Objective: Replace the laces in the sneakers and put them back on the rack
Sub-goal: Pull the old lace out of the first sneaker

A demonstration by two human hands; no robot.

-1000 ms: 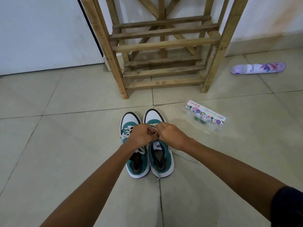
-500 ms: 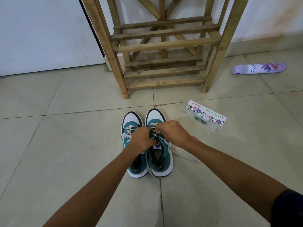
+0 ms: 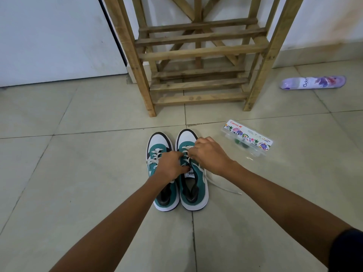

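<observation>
Two hands [image 3: 172,163] [image 3: 208,154] work a Puma-tongued sneaker [image 3: 193,173] beside a Camel box [image 3: 248,137]

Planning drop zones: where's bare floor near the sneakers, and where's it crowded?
Free: tiles left of the green-and-white sneakers, and between their toes and the wooden slatted rack. Crowded: right side, with the loose white lace, clear plastic box and purple spray can.

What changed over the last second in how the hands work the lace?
The right hand moved toward the toe of the right sneaker; the left hand slid down toward its tongue. Both keep working its lace. The left sneaker, rack, plastic box and spray can stayed put.
</observation>
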